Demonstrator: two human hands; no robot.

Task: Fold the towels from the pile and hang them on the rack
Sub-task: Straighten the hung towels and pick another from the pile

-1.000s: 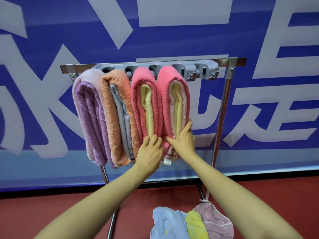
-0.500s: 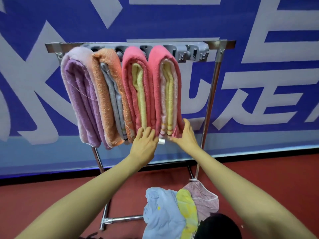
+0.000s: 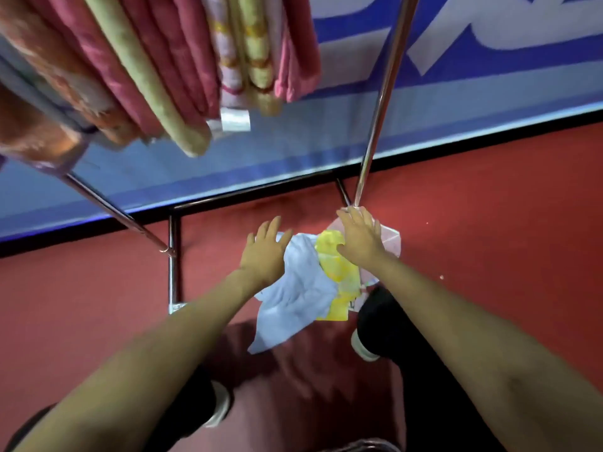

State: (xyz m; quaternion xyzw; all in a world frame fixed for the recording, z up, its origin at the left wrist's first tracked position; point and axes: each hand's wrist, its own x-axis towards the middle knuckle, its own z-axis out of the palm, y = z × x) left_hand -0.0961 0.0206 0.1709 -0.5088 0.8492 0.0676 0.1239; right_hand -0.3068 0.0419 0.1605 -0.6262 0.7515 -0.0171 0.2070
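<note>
Pile on floor, rack loaded.
Crumpled light-blue towel (image 3: 293,298), yellow towel (image 3: 336,272) and pink towel (image 3: 390,243) lie heaped (unfolded) at the base of the rack (image 3: 380,102); folded pink and orange towels (image 3: 182,60) hang above.

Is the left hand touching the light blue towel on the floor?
Cannot tell. The head view looks down from above: the left hand, fingers spread, overlaps the edge of the light blue towel, but no gap or contact shows plainly.
</note>
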